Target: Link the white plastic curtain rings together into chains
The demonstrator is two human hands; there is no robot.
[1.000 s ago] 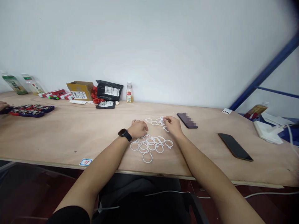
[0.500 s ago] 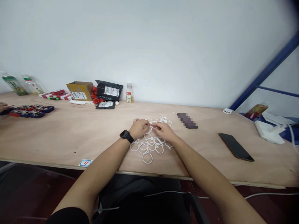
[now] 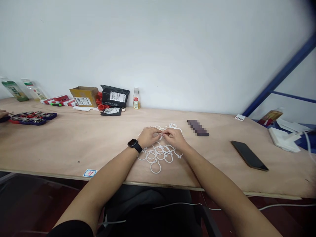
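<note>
My left hand (image 3: 149,137), with a black watch (image 3: 134,144) on its wrist, meets my right hand (image 3: 175,138) over the table. Both are closed, thumbs and fingers pinching a white curtain ring (image 3: 161,137) between them. Most of that ring is hidden by the fingers. Just below the hands lies a loose heap of similar white curtain rings (image 3: 160,154), thin open loops with small tabs. One curtain ring (image 3: 155,173) lies closest to the table's front edge. Beyond the fingertips is another small group of white rings (image 3: 173,126).
A blurred dark flat object (image 3: 198,127) and a black phone (image 3: 249,156) lie to the right on the wooden table (image 3: 61,141). Along the wall stand a cardboard box (image 3: 85,97), a black parcel bag (image 3: 115,96) and a small bottle (image 3: 136,98). Another person's hand (image 3: 3,114) shows far left.
My hands have drawn slightly closer together, the left shifting a little right, and the held ring is now more covered by fingers. The heap of rings looks unchanged.
</note>
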